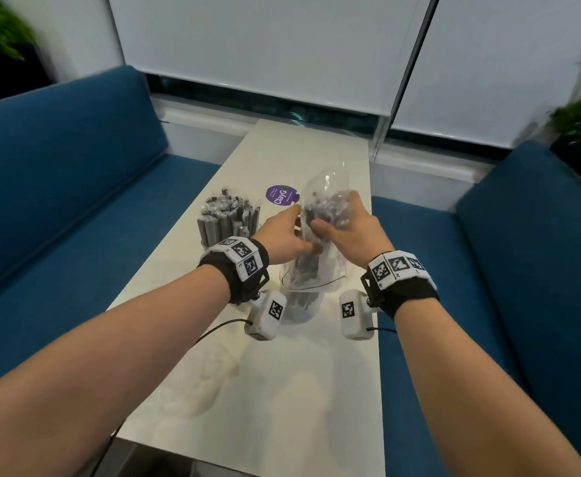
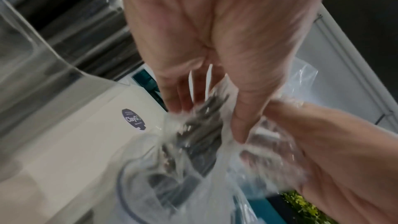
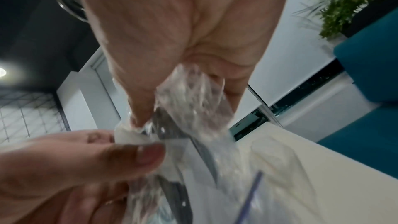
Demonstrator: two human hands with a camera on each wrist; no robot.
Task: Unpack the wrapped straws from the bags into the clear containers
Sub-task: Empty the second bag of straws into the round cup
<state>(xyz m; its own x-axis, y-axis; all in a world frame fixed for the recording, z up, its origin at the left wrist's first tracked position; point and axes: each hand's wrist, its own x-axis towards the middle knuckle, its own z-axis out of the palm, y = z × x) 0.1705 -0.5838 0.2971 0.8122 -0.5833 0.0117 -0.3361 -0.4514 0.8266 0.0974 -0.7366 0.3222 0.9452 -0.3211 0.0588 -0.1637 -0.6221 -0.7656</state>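
Observation:
A clear plastic bag (image 1: 325,182) of dark wrapped straws (image 1: 305,268) hangs mouth-down over a clear container (image 1: 301,309) near the middle of the white table (image 1: 316,390). My left hand (image 1: 302,232) pinches the bag's left side between thumb and fingers. My right hand (image 1: 333,211) grips its upper part. In the left wrist view the straws (image 2: 200,125) slide toward the container's rim (image 2: 129,176). The right wrist view shows the right hand (image 3: 185,106) squeezing the crumpled bag (image 3: 193,98), with the left thumb (image 3: 146,152) below it. Motion blur hides how deep the straws sit.
A second clear container (image 1: 228,218) packed with upright straws stands just left of my left hand. A round purple sticker (image 1: 282,195) lies behind it. A crumpled clear bag (image 1: 213,373) lies on the near table. Blue sofas (image 1: 75,201) flank the table.

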